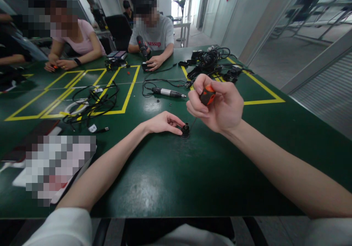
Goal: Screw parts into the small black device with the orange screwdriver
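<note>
My left hand (167,123) rests on the green table (165,172) near the middle, thumb and fingers closed on a small round black part (185,130) with a short upright stub. My right hand (217,103) is raised above and to the right of that part, its fingers wrapped round the orange and black handle of a screwdriver (207,95). The screwdriver's thin shaft slants down toward the black part. Whether its tip touches the part cannot be made out.
Beyond my hands lies a black and silver electric screwdriver (167,92). Tangled black cables (209,64) are piled at the back right, others (96,99) at the left. Phones or papers lie near left. Two people sit across the table, one holding a power tool (142,47).
</note>
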